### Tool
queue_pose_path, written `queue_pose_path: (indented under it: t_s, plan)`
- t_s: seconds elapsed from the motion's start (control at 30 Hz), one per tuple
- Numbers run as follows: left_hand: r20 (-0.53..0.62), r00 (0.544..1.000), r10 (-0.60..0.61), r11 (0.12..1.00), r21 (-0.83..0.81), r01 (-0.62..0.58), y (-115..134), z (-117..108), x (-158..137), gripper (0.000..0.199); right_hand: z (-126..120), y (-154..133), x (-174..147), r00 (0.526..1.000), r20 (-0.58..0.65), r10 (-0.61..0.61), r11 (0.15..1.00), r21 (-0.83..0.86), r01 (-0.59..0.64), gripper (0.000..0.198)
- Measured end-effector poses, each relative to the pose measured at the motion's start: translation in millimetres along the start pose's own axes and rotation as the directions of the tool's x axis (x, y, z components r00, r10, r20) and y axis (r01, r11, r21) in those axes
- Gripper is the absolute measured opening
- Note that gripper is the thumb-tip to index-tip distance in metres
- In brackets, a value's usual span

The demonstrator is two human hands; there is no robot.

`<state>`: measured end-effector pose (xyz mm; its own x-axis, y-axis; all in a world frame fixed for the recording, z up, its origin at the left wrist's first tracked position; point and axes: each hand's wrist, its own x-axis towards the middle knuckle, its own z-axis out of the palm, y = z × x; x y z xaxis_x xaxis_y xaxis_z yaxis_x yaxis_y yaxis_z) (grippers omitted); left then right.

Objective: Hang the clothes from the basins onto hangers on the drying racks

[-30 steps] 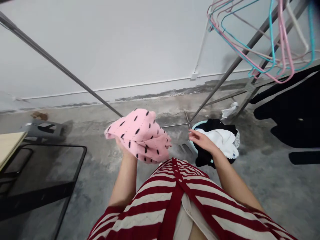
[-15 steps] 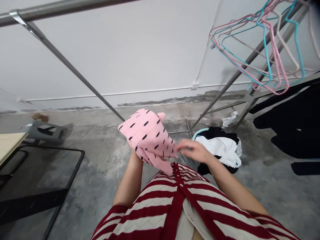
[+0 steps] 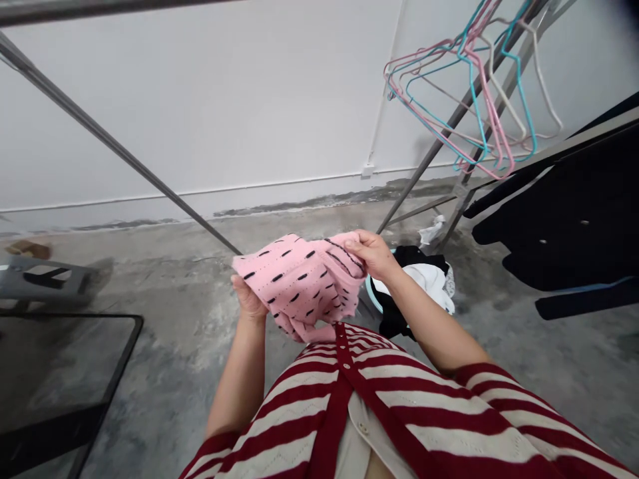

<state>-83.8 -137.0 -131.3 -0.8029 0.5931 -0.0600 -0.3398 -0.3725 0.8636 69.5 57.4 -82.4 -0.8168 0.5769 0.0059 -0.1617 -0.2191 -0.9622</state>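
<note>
A pink knitted garment (image 3: 299, 279) with short black dashes is bunched up in front of my body, held between both hands. My left hand (image 3: 249, 299) grips its left edge from below, with most of the fingers hidden under the cloth. At the upper right, my right hand (image 3: 372, 254) pinches a folded edge, thumb on top. The garment's exact kind cannot be made out while it is crumpled.
Pink, blue and white wire hangers (image 3: 474, 100) hang on a metal rack at the upper right, near dark clothes (image 3: 574, 213). Below, a light-blue basin (image 3: 373, 296) holds black and white clothes (image 3: 424, 283). A grey stool (image 3: 50, 283) stands at the left by a black metal frame (image 3: 120, 372).
My right hand has moved up from beside the garment and taken hold of its right edge. The pink cloth is now spread wider between both hands. The view has shifted to the right.
</note>
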Motion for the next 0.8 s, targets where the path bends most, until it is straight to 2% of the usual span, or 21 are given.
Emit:
queue_pose_path:
  t_s: [0.1,0.23,0.33,0.4,0.47,0.53,0.57,0.6,0.63,0.67,0.7,0.73,0.77,0.8]
  plan:
    - [-0.006,1.0,-0.008,1.0,-0.026,0.008,-2.0,-7.5,2.2,0.056,8.9,-20.7,-3.1,0.997,0.043,0.068,0.99,0.118,-0.073,0.034]
    - [-0.044,0.999,-0.028,0.999,0.04,0.03,-6.9,-29.1,8.4,0.045,9.8,-37.9,-2.4,0.999,0.018,0.041,0.982,0.183,-0.044,0.033]
    - [-0.005,0.993,-0.119,0.949,0.293,0.115,-6.9,-55.3,4.2,0.038,-2.0,-51.0,-1.8,0.996,0.079,-0.037,0.999,0.019,0.036,0.027]
    - [0.022,0.974,-0.227,0.831,0.526,0.181,-4.3,-71.2,-1.9,0.037,-7.5,-60.0,-3.9,0.977,0.202,-0.07,0.982,-0.157,0.103,0.023]
    - [-0.004,0.967,-0.256,0.717,0.67,0.192,0.4,-78.2,-7.8,0.043,-4.6,-65.3,-9.9,0.936,0.352,-0.027,0.946,-0.294,0.138,0.023]
    - [-0.023,0.982,-0.187,0.682,0.716,0.147,6.5,-71.3,-13.2,0.056,8.0,-63.2,-19.3,0.885,0.462,0.057,0.921,-0.366,0.132,0.026]
    - [0.006,0.988,-0.152,0.68,0.726,0.1,9.1,-62.5,-16.3,0.063,16.8,-58.9,-24.5,0.864,0.494,0.097,0.914,-0.387,0.119,0.026]
    - [0.07,0.989,-0.133,0.682,0.731,0.04,10.8,-51.0,-20.4,0.069,26.1,-52.7,-29.3,0.843,0.522,0.128,0.908,-0.403,0.112,0.024]
    - [0.184,0.972,-0.146,0.692,0.721,-0.033,11.1,-38.1,-25.4,0.072,34.8,-45.1,-33.3,0.823,0.546,0.156,0.902,-0.418,0.107,0.022]
    - [0.311,0.931,-0.193,0.698,0.71,-0.093,9.5,-25.1,-31.5,0.072,42.1,-36.9,-36.5,0.802,0.569,0.18,0.892,-0.437,0.11,0.019]
    - [0.409,0.868,-0.28,0.684,0.72,-0.119,6.0,-13.3,-38.0,0.068,47.2,-28.6,-38.8,0.79,0.579,0.203,0.881,-0.46,0.111,0.016]
    - [0.448,0.806,-0.386,0.65,0.753,-0.107,0.8,-3.9,-44.4,0.056,49.9,-20.7,-40.4,0.795,0.565,0.221,0.869,-0.484,0.103,0.015]
    - [0.405,0.801,-0.441,0.597,0.799,-0.075,-5.7,2.6,-50.0,0.042,50.4,-13.5,-41.6,0.816,0.529,0.232,0.855,-0.51,0.088,0.015]
    - [0.339,0.839,-0.426,0.531,0.844,-0.072,-12.7,5.8,-54.1,0.032,49.1,-6.9,-42.6,0.848,0.473,0.237,0.84,-0.538,0.066,0.015]
